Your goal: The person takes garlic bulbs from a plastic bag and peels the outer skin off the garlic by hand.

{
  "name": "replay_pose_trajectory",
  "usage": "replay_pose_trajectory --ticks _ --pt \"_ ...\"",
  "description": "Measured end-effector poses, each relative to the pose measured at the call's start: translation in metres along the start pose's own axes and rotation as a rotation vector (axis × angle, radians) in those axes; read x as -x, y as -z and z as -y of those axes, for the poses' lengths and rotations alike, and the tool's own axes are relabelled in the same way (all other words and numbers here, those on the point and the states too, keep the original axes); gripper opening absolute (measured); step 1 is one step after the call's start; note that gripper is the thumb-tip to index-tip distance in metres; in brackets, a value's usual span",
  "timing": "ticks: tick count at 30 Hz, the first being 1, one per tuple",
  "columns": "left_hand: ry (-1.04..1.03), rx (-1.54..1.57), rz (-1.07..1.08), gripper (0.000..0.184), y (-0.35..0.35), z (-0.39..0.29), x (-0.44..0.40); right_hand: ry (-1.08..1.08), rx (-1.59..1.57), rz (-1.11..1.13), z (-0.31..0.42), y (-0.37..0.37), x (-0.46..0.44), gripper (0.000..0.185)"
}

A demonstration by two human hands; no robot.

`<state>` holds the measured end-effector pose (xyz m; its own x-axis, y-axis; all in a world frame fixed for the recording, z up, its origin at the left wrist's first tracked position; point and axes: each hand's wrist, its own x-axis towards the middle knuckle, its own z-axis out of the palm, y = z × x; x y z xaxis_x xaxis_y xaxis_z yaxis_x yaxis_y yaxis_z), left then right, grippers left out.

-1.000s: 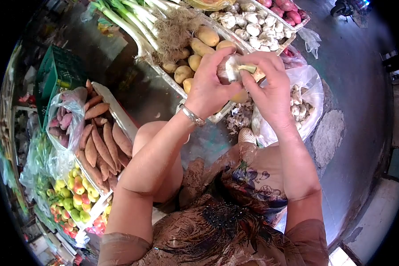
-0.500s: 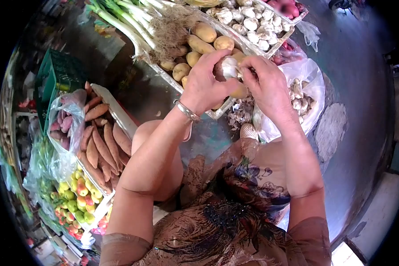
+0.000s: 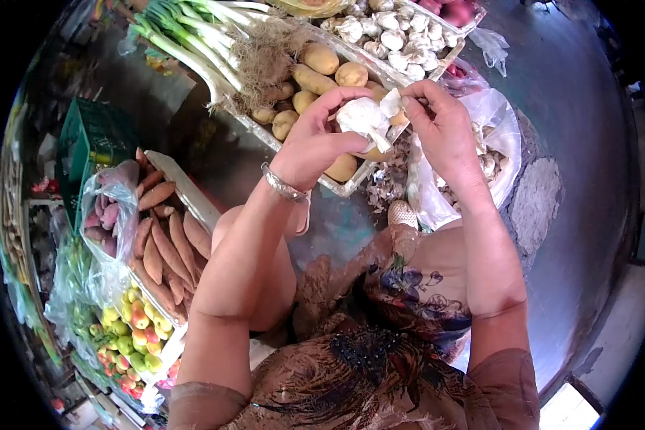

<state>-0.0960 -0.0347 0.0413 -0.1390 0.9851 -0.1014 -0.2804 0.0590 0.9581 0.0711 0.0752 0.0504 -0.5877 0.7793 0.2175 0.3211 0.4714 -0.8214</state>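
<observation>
A white garlic bulb [image 3: 360,117] rests in my left hand [image 3: 309,147], its stem pointing down and right. The thumb and fingers of that hand curl around it. At the bulb's right side, my right hand [image 3: 446,136] pinches a pale flake of garlic skin [image 3: 391,104] between thumb and forefinger. Whether the flake is fully off the bulb I cannot tell. Both hands are above the near end of a white crate of potatoes [image 3: 321,59]. Below them on the floor lies a heap of garlic skins [image 3: 385,188].
An open plastic bag of garlic [image 3: 489,166] stands right of my foot. Beyond the potatoes are a crate of garlic bulbs [image 3: 401,39] and leeks [image 3: 193,50]. Sweet potatoes [image 3: 166,240], a bagged purple lot [image 3: 106,215], pears [image 3: 132,337] and a green crate [image 3: 86,136] are at left.
The garlic bulb has turned so its stem now faces down and right. My right hand has moved slightly right and now shows a flake of skin in its pinch.
</observation>
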Motion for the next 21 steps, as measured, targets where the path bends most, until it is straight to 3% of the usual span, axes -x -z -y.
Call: replay_pose_trajectory --ticks 7,9,12,14,16,21 --pt "-0.048 0.120 0.033 0.058 0.007 -0.003 0.002 0.001 0.081 -0.081 -0.011 0.009 -0.002 0.014" --pt "-0.061 0.151 0.046 0.058 0.008 -0.002 0.001 0.055 0.353 0.099 -0.018 0.009 0.000 0.017" --pt "-0.076 0.190 0.064 0.059 0.009 -0.001 0.000 0.093 0.383 0.246 -0.019 0.010 0.008 0.020" --pt "-0.086 0.199 0.066 0.058 0.007 -0.001 0.000 0.073 0.283 0.211 -0.013 0.010 0.004 0.021" --pt "-0.071 0.197 0.052 0.058 0.005 -0.002 0.000 -0.090 -0.244 0.102 -0.006 0.008 0.002 0.020" --pt "-0.040 0.114 0.052 0.056 0.002 0.006 0.000 0.293 -0.082 0.034 0.005 0.004 0.003 0.018"
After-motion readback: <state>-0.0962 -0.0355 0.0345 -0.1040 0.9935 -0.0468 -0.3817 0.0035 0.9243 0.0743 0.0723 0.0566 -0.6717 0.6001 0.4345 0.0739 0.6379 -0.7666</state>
